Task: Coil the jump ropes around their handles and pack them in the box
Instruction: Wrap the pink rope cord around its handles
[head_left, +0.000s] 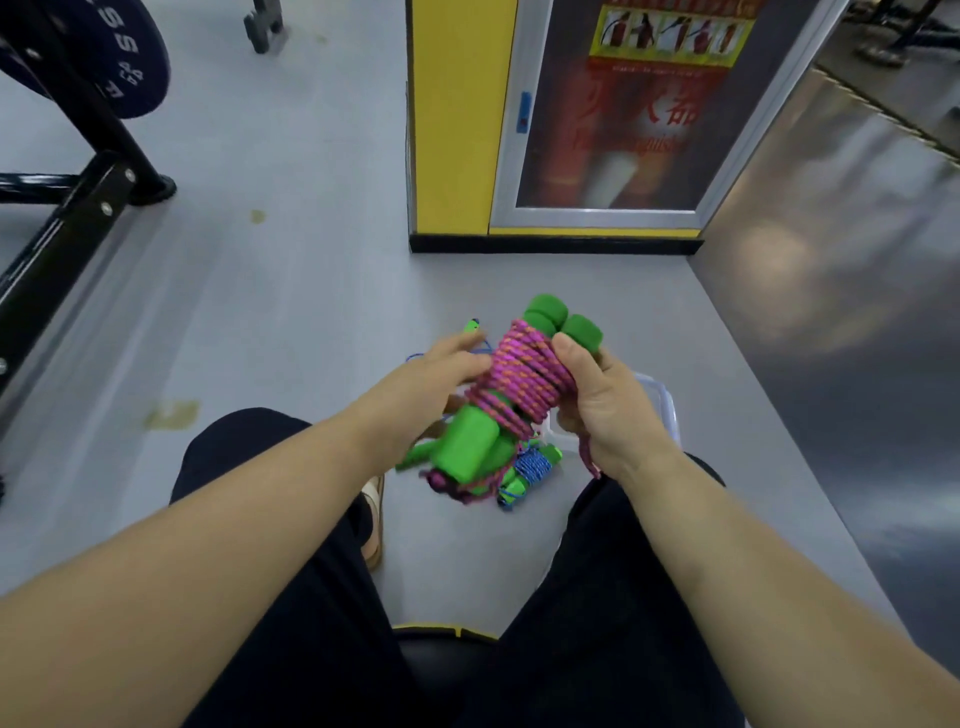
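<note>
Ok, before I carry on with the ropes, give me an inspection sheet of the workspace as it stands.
Surface: grey floor, seen between the seated person's knees.
Job's things: pink jump rope coiled round its green handles, held up, a tail hanging loose; coiled blue jump rope below it by the clear box, in or beside it unclear; stray handle with blue rope on the floor beyond.
Clutter: yellowish stains on the floor.
Grippers: right hand, fingers curled round the pink coil; left hand against its side, fingertips hidden.
Cables: nothing seen.
Surroundings: weight rack left; fire extinguisher cabinet ahead.
</note>
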